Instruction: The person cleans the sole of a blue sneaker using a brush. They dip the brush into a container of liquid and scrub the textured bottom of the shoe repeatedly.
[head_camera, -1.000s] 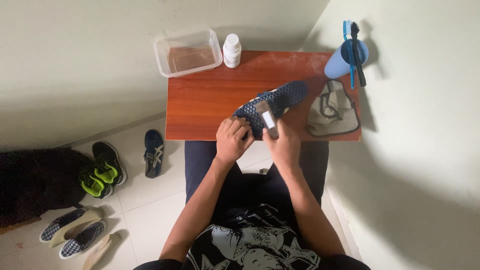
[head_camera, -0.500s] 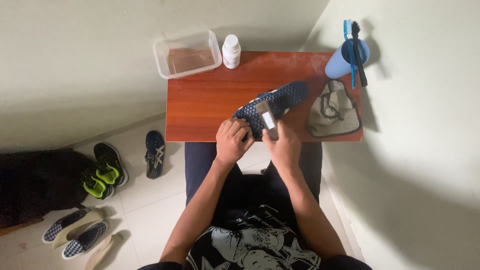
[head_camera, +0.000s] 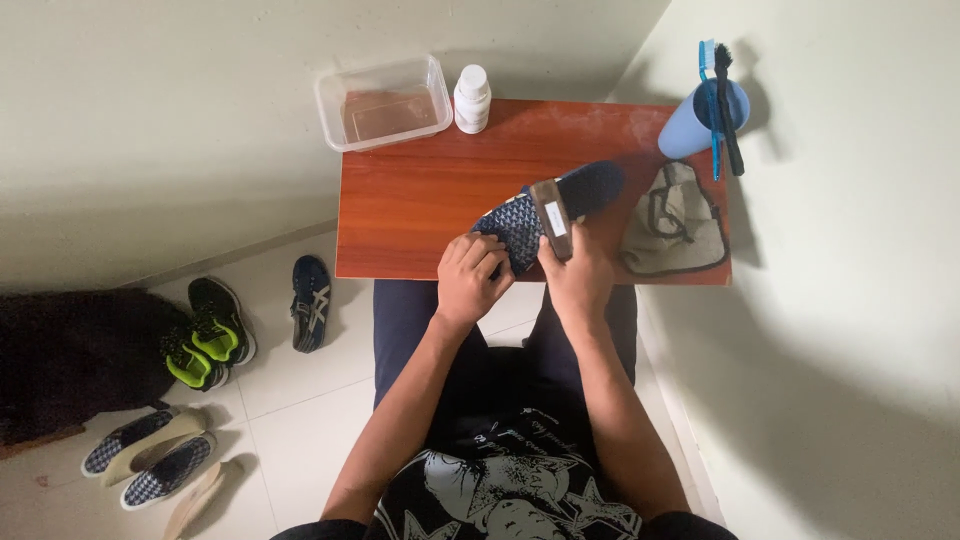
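Navy woven shoe (head_camera: 545, 210) held slantwise over tabletop (head_camera: 420, 210), toe far-right, heel near-left; left hand (head_camera: 470, 280) gripping heel, right hand (head_camera: 578, 275) clasping brown brush (head_camera: 552, 218).

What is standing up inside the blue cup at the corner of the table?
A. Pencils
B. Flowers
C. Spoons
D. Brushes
D: the blue cup at the table's far right corner holds two long-handled brushes, one blue and one black, bristle ends up.
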